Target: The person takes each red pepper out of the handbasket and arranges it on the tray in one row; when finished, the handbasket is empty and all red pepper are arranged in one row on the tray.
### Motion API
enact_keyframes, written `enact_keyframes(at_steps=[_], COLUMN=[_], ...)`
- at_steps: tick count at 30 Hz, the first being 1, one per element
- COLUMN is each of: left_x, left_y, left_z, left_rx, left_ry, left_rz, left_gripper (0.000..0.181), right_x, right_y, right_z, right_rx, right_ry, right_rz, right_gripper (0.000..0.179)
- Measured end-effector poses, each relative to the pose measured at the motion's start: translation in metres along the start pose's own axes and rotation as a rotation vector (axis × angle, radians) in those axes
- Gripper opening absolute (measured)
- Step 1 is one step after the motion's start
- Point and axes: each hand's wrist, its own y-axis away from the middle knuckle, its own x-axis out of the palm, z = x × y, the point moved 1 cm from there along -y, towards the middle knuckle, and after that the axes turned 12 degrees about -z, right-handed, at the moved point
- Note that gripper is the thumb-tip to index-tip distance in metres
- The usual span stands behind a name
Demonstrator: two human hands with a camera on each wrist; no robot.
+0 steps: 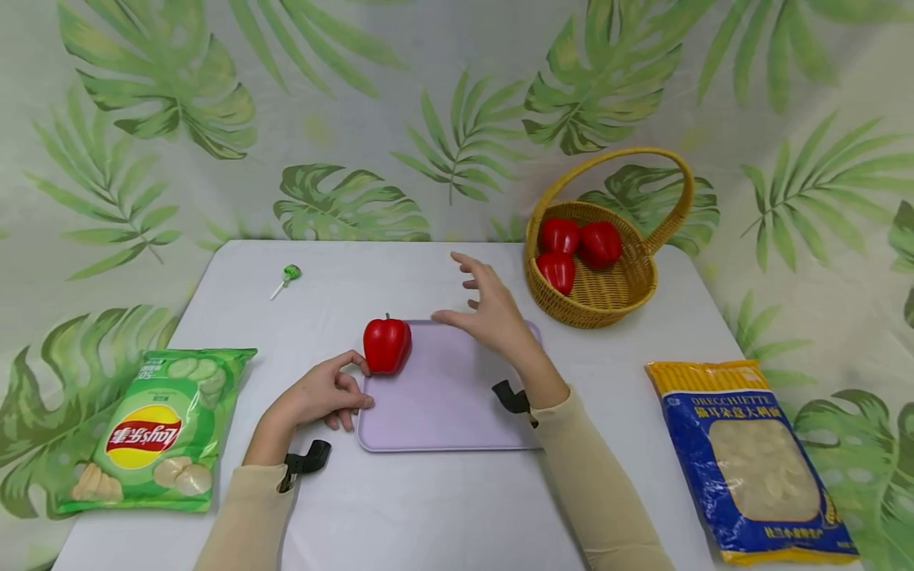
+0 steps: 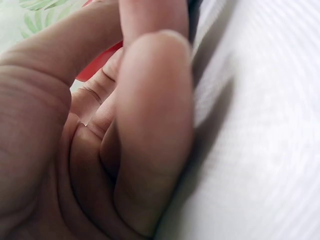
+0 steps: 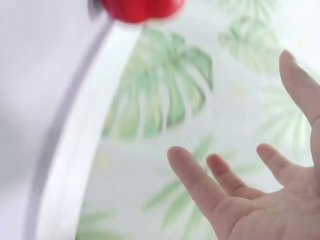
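A red bell pepper (image 1: 386, 346) stands upright on the left back corner of a pale lilac tray (image 1: 443, 396). My left hand (image 1: 321, 390) rests at the tray's left edge, index fingertip close beside the pepper and thumb at the rim. Its other fingers curl loosely down by the white table, and in the left wrist view they hide most of the pepper (image 2: 98, 63). Over the tray's right back part, my right hand (image 1: 493, 305) is raised, fingers spread apart with nothing between them. The pepper's lower end (image 3: 142, 9) shows at the top of the right wrist view.
At the back right stands a wicker basket (image 1: 596, 313) with a tall handle, holding several red peppers (image 1: 600, 244). A green lollipop (image 1: 289, 274) lies back left. A green chip bag (image 1: 153, 432) is at the left, a blue pasta bag (image 1: 757, 460) at the right.
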Motion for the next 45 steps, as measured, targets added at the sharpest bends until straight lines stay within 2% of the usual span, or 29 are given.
enact_keyframes(at_steps=[10, 15, 19, 28, 32, 37, 45], left_x=[0.0, 0.0, 0.0, 0.0, 0.0, 0.0, 0.0], left_y=[0.0, -0.001, -0.001, 0.001, 0.001, 0.001, 0.001], left_z=[0.003, 0.002, 0.002, 0.001, 0.0, 0.001, 0.001], left_rx=[0.002, 0.006, 0.004, 0.007, 0.01, 0.012, 0.019], left_ry=[0.007, 0.003, 0.006, 0.004, -0.001, 0.0, 0.002], left_rz=[0.009, 0.007, 0.006, 0.0, -0.002, -0.001, 0.001], left_gripper=[0.051, 0.049, 0.05, 0.049, 0.048, 0.048, 0.047], right_x=[-0.087, -0.113, -0.125, -0.137, -0.14, -0.141, -0.14], right_y=[-0.018, -0.025, -0.033, -0.054, -0.058, -0.059, -0.058], right_z=[-0.04, -0.063, -0.079, -0.115, -0.122, -0.122, -0.103], right_rx=[0.098, 0.108, 0.147, 0.229, 0.291, 0.386, 0.483], right_ry=[-0.034, 0.006, 0.032, 0.062, 0.057, 0.01, -0.057], right_rz=[-0.195, -0.288, -0.305, -0.23, -0.138, -0.003, 0.088], right_gripper=[0.09, 0.085, 0.086, 0.09, 0.095, 0.098, 0.094])
